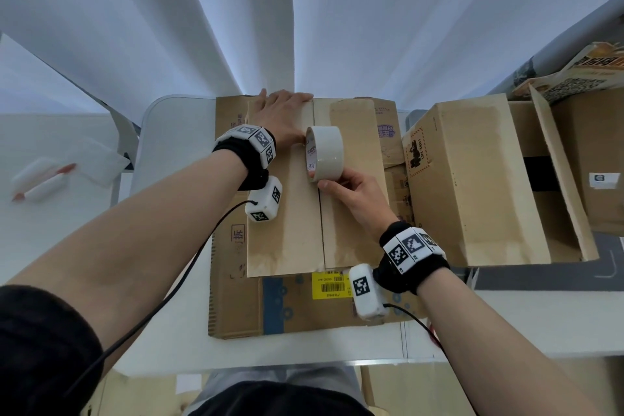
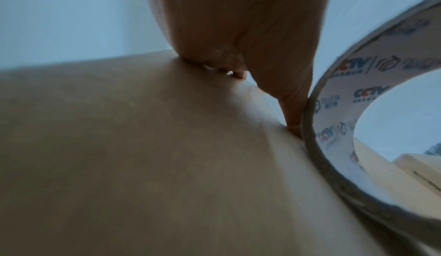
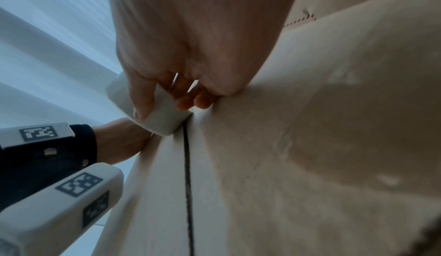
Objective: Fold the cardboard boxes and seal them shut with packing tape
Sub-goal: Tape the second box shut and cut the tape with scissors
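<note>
A folded brown cardboard box (image 1: 287, 213) lies with its two top flaps closed and a seam (image 1: 320, 223) running down the middle. On the seam stands a roll of pale packing tape (image 1: 325, 154), on edge. My right hand (image 1: 344, 194) grips the roll's near rim between thumb and fingers (image 3: 140, 107). My left hand (image 1: 282, 111) lies flat on the left flap at the far end, thumb next to the roll (image 2: 334, 146). A strip of tape (image 2: 253, 97) runs from the roll toward the far edge under that hand.
A second box (image 1: 472, 186) with raised flaps stands close on the right, more cartons (image 1: 587, 152) behind it. Flattened printed cardboard (image 1: 297, 304) lies under the box. White curtain hangs behind the table. A small white item with a red tip (image 1: 44, 179) lies far left.
</note>
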